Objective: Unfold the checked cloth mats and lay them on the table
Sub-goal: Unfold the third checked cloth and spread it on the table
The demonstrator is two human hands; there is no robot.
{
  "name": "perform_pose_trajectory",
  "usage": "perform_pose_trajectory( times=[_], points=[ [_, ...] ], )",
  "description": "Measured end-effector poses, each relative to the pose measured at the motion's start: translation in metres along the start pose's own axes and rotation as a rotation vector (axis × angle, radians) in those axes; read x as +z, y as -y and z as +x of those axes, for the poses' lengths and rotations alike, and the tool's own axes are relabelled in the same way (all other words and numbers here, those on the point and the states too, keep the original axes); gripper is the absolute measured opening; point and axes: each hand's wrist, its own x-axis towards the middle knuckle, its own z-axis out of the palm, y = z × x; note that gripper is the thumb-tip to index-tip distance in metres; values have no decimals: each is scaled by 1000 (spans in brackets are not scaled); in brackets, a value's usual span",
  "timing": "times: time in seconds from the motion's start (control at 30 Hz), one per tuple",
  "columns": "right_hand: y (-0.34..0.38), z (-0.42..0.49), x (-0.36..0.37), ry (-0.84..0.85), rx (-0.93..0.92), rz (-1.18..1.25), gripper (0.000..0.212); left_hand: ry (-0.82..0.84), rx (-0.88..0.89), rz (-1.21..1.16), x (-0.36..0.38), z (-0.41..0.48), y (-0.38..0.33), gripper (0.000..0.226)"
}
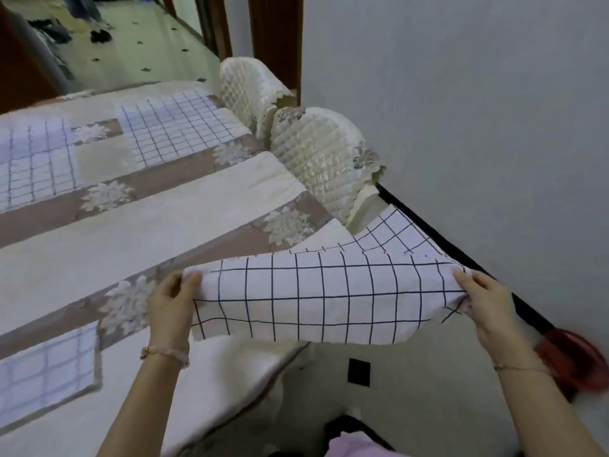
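Two bare hands hold one white cloth mat with dark blue checked lines [316, 295] in the air, over the near right corner of the table. The left hand [171, 305] pinches the left end of this mat, with the thumb on top and the other fingers under the cloth. The right hand [487, 305] grips the right end in the same way, so the mat is stretched between the two hands. Its far part hangs behind and reaches toward the nearer chair. The mat is not flat; it bends and folds over itself, and its lower edge hangs beyond the table edge.

Three other white checked mats lie flat on the long table with a cream and brown flowered tablecloth [171, 212]: one mat at the near left [46, 367], one mat at the far left [33, 163], and one mat at the far middle [179, 127]. All three are well apart from the hands.

Beside the right side of the table stand a nearer chair with a cream quilted cover [319, 153] and a farther one [245, 87], close to the white wall [478, 94].
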Motion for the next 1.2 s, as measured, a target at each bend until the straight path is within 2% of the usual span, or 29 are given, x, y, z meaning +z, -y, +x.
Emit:
perform_pose_trajectory(
  times=[0.2,0.33,0.47,0.6,0.67,0.83,0.97,1.1,1.2],
  points=[
    [-32,2,-97,-218,109,-38,11,236,-37,1,100,-17,-10,14],
    [-50,20,-156,-278,188,-31,8,355,-52,48,173,-30,-9,19],
    [-60,57,-212,-349,258,-18,10,395,-111,132,258,-43,0,13],
    [-66,105,-255,-371,295,-19,8,428,-156,167,337,-54,9,18],
    [-62,132,-272,-378,310,-21,18,428,-158,165,370,-54,6,17],
    [-43,207,-293,-354,293,-30,26,412,-169,172,433,-31,-11,13],
    [-25,280,-286,-314,296,-25,9,346,-134,142,481,1,-28,11],
    [-15,360,-266,-229,304,-65,15,296,-177,105,527,45,-20,12],
    [4,426,-238,-163,288,-94,10,243,-239,67,558,84,-15,13]
  ],
)
